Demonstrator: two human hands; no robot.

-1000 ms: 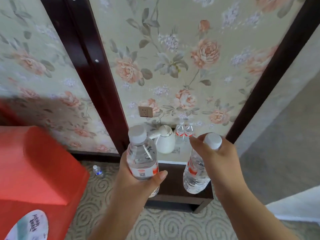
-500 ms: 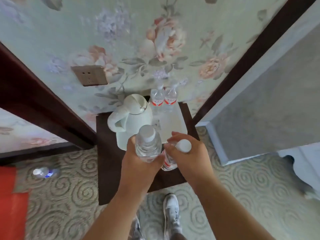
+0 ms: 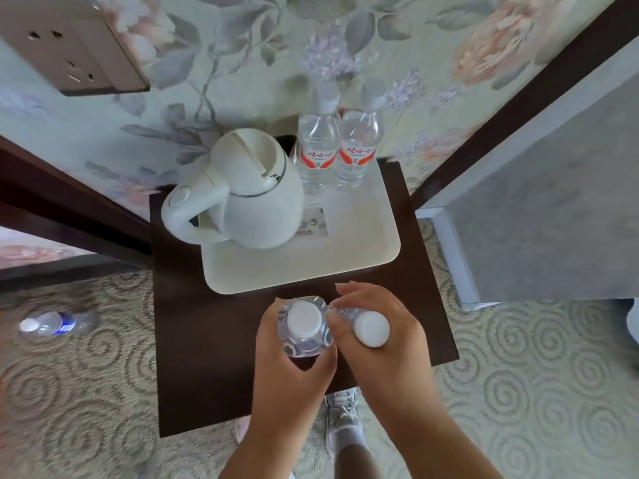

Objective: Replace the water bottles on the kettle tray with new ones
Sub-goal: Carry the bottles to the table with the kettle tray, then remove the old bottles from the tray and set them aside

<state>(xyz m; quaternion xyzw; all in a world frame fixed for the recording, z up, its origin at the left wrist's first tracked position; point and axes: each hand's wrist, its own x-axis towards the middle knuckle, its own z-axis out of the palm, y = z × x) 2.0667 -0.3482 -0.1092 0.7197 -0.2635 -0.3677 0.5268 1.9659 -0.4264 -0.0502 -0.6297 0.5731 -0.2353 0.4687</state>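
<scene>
While the dark worktop [image 3: 214,357] fills the centre of the frame, the white tray [image 3: 349,250] sits on its far half, carrying the kettle [image 3: 249,198] at left and two old bottles [image 3: 337,150] touching at its upper right corner. Lower centre, the left hand [image 3: 294,368] grips one new bottle [image 3: 304,326] and the right hand [image 3: 383,340] grips another [image 3: 370,328], both upright over bare worktop near the tray's front edge. Best, I judge, to stand both down here, clear of the tray, freeing the hands to lift the old pair out.
</scene>
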